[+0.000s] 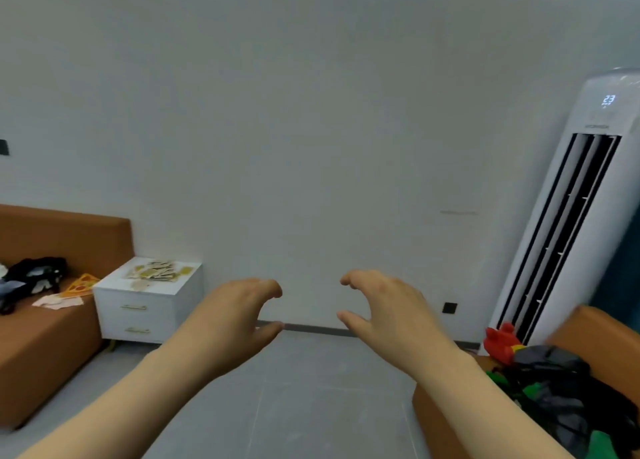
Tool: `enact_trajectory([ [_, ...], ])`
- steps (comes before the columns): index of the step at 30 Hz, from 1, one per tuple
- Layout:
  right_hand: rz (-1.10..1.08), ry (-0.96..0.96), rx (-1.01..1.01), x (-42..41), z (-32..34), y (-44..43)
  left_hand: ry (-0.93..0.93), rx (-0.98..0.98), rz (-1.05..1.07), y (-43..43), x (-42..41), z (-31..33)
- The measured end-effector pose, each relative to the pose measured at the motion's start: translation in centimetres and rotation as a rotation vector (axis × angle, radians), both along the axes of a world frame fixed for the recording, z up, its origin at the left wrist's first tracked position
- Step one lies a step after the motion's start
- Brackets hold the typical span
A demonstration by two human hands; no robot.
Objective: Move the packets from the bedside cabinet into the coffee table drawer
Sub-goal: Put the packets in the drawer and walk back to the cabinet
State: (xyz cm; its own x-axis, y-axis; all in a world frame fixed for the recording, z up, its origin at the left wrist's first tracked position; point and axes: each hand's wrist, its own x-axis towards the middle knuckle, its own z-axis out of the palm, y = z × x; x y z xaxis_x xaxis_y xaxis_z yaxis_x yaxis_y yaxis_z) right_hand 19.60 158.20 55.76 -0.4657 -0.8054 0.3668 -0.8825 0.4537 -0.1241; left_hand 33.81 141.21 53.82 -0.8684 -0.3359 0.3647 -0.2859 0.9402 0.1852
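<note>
Both forearms reach forward, palms down. The left hand [239, 311] and right hand [382, 308] hang with fingers loosely curled, holding nothing. Farther off, the packets [160, 271] lie heaped across the bedside cabinet [145, 311] top, toward its back edge.

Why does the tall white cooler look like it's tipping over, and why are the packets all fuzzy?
Head view: the wide-angle lens bends things near the edges, so the air conditioner seems to lean. Head view: the packets on the bedside cabinet are small and slightly blurred. Head view: the light is soft and even, with no strong glare.
</note>
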Motion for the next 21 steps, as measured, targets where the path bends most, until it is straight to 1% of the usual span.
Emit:
enact_trajectory([
  [11, 0.17, -0.052, 0.047, -6.1, -2.1, -22.5, -0.061, 0.039, 0.185, -19.4, -3.5, -1.7],
  [18, 0.245, -0.105, 0.102, -11.2, -4.4, -33.5, -0.131, 0.114, 0.277, -29.3, -7.2, -4.2],
  [21, 0.279, -0.12, 0.107, -14.3, -5.6, -38.2, -0.134, 0.115, 0.322, -33.5, -9.7, -5.3],
])
